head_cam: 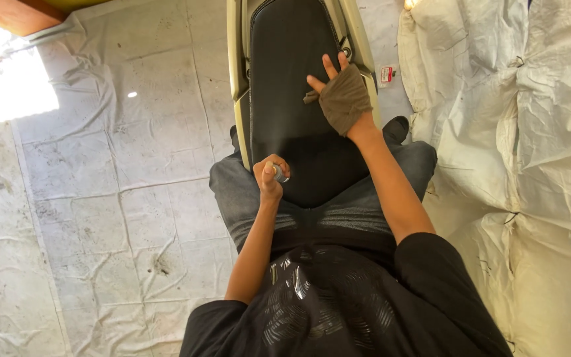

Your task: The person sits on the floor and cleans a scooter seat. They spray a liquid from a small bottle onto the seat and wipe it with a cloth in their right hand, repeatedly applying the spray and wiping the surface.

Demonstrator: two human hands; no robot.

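Note:
I sit astride a black scooter seat (285,73) and look down along it. My left hand (269,176) is closed around a small metal spray can (279,174), held over the near part of the seat. A faint mist hangs above the seat ahead of the can. My right hand (340,92) lies flat on the seat's right side with a brown cloth (346,100) draped over its back and palm. The fingers of that hand stick out past the cloth.
Cream body panels (236,73) frame the seat on both sides. Wrinkled white tarpaulin (114,198) covers the floor to the left. Bulky white sacks (530,152) are piled along the right. A bright patch of sunlight (4,79) falls at the far left.

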